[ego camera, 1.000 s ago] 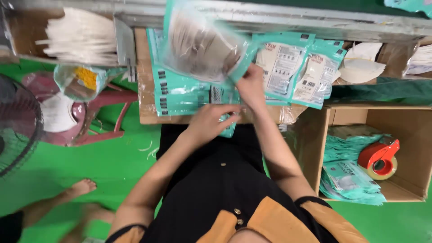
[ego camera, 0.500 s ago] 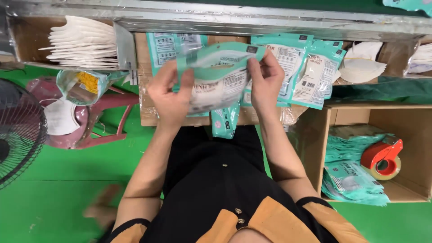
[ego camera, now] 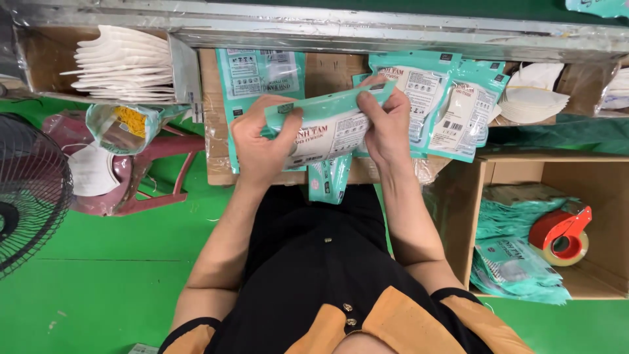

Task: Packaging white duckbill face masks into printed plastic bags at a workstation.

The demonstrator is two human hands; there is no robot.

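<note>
While gripped both ends — teal mask pouch (ego camera: 327,128), masks inside.

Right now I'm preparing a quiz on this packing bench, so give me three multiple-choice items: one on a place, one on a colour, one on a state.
1. Where does the tape dispenser lie?
A. in the cardboard box at the person's right
B. on the plastic stool
C. on the wooden board

2. What colour is the floor?
A. grey
B. green
C. brown

3. How is the teal pouch held?
A. by the left hand alone
B. it lies unheld on the board
C. by both hands, one at each end

Answers:
1. A: the red dispenser rests on teal packets inside the cardboard box.
2. B: bright green shows around the seated person.
3. C: the left hand and the right hand each pinch one end with their fingers.
</note>
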